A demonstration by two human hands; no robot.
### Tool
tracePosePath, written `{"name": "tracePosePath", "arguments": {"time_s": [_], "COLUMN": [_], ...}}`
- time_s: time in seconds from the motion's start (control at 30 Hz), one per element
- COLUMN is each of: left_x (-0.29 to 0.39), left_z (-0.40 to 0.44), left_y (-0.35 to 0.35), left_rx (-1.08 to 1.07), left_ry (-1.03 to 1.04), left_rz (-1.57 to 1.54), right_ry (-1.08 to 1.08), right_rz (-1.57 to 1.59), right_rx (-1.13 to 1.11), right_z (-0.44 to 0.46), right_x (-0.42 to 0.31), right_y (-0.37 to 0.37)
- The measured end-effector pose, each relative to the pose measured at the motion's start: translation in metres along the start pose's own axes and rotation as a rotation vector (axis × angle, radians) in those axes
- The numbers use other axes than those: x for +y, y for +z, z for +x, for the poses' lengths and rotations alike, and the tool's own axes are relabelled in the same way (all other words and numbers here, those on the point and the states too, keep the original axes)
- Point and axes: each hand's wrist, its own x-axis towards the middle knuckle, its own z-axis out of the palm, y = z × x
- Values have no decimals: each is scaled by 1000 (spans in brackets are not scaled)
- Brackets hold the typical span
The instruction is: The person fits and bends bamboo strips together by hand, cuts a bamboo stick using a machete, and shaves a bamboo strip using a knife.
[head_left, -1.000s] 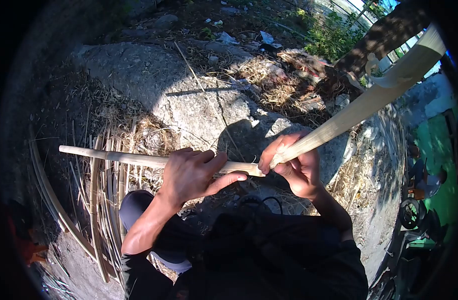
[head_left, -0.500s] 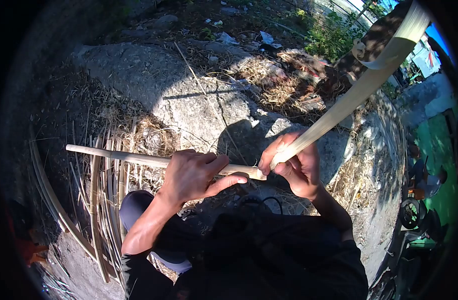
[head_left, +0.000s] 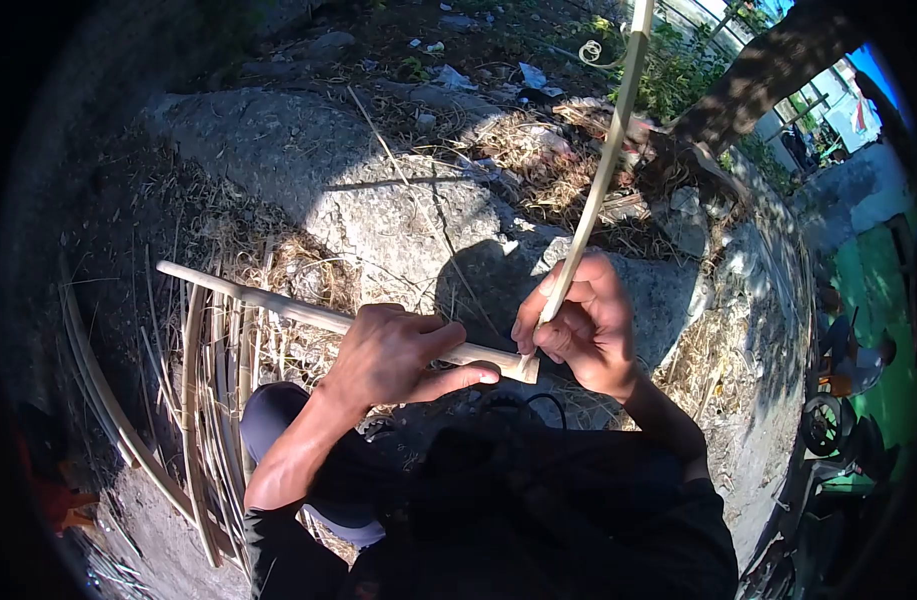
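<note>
My left hand (head_left: 386, 355) is wrapped around a pale bamboo piece (head_left: 293, 308) that slants across in front of me, its right end sticking out past my thumb. At that end a thin flap of bamboo appears to stand up toward my right fingers. With thumb and fingers, my right hand (head_left: 593, 335) pinches the low end of a long bamboo strip (head_left: 604, 175), which rises and runs out of view at the top. A curled shaving (head_left: 596, 52) hangs beside this strip. Whether the two pieces are still joined I cannot tell.
Several bamboo strips (head_left: 190, 430) lie on the ground at left. Ahead is a large rock slab (head_left: 378, 220) with dry shavings (head_left: 568, 185) behind it. A tree trunk (head_left: 768, 80) leans at upper right. Another person (head_left: 868, 365) and a motorbike wheel (head_left: 824, 426) are far right.
The strip in my right hand has swung left to a steeper angle and turned its narrow edge toward me. The left piece has tilted, its right end lower.
</note>
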Motion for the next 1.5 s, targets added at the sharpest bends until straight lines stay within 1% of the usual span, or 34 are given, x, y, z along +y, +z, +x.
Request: {"name": "tracePosePath", "arguments": {"time_s": [0.03, 0.1, 0.3, 0.4, 0.5, 0.53, 0.6, 0.7, 0.87, 1.07, 1.13, 1.17, 1.23, 1.3, 1.33, 1.4, 1.47, 1.5], "left_x": [1, 3, 4, 2, 2, 1, -1, -3, -3, -4, -4, -4, -5, -8, -8, -9, -10, -13], "left_z": [0, 0, 1, 0, 0, 0, -1, -1, -1, 0, 1, 0, -2, -6, -7, -10, -9, -10], "left_y": [1, 3, -1, -1, -3, -3, -3, -7, -10, -7, -9, -11, -11, -11, -10, -9, -15, -16], "left_rx": [-1, 63, 49, 64, 70, 70, 99, 142, 139, 196, 208, 194, 177, 143, 144, 207, 200, 192], "left_ry": [1, 20, 25, 21, 31, 30, 26, 33, 29, 49, 48, 31, 19, -87, -86, -172, -216, -274], "left_rz": [0, -9, -17, -30, -4, -5, 16, 22, -4, -55, -80, -72, -71, -123, -124, -105, -75, -47], "right_ry": [35, 32, 29, 10, -87, -86, -140, -130, -144, -129, -56, 10, 31, 114, 126, 122, 142, 268], "right_rz": [-15, -20, 25, 30, 38, 39, -17, -22, -30, -34, -71, -85, -184, -348, -372, -499, -610, -743], "right_rx": [0, 8, 71, 64, 94, 94, 75, 86, 76, 73, 109, 191, 265, 340, 361, 472, 511, 559], "right_z": [0, 0, 1, 3, 5, 5, 4, 1, 0, 1, 3, 4, 7, 1, -8, -40, -84, -109], "right_x": [-1, -1, -1, -1, -2, -3, -4, -5, -2, -5, -11, -14, -11, 4, 25, 84, 139, 154], "right_y": [0, 0, -1, -4, 0, -1, -5, -5, -1, -3, -10, -13, -34, -61, -80, -123, -166, -175]}}
